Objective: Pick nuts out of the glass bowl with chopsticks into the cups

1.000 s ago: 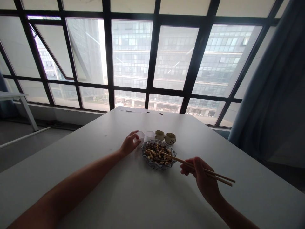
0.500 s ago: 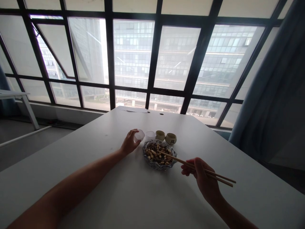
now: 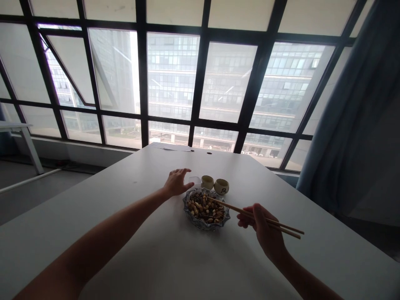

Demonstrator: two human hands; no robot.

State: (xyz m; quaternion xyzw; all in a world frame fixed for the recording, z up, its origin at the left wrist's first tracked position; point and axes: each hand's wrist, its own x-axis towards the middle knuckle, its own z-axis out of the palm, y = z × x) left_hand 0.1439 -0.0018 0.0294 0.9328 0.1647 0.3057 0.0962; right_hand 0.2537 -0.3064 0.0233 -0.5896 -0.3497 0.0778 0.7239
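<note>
My left hand [image 3: 177, 182] is open, thumb and fingers spread apart, just left of a small clear cup [image 3: 195, 180]. The hand partly hides what stands behind it, so I cannot tell where a second clear cup is. A pair of wooden chopsticks [image 3: 243, 211] is held in my right hand [image 3: 265, 227], their tips over a scalloped glass bowl [image 3: 186, 211]. Peanuts [image 3: 196, 208] and dark seeds or nuts fill the bowl. Behind it, side by side, are a pale yellow cup [image 3: 207, 182] and another yellow cup [image 3: 221, 187] with a dark character on its front.
Everything stands on a large white table [image 3: 140, 258]. Papers [image 3: 173, 147] lie at its far edge, near two dark round holes. Large windows rise beyond, and a blue curtain [image 3: 340, 125] hangs at the right. Another white table [image 3: 15, 125] is at the far left.
My left hand has let go of the clear cup it held, and its fingers have spread. The right hand with the chopsticks has barely moved. The whole view has shifted slightly.
</note>
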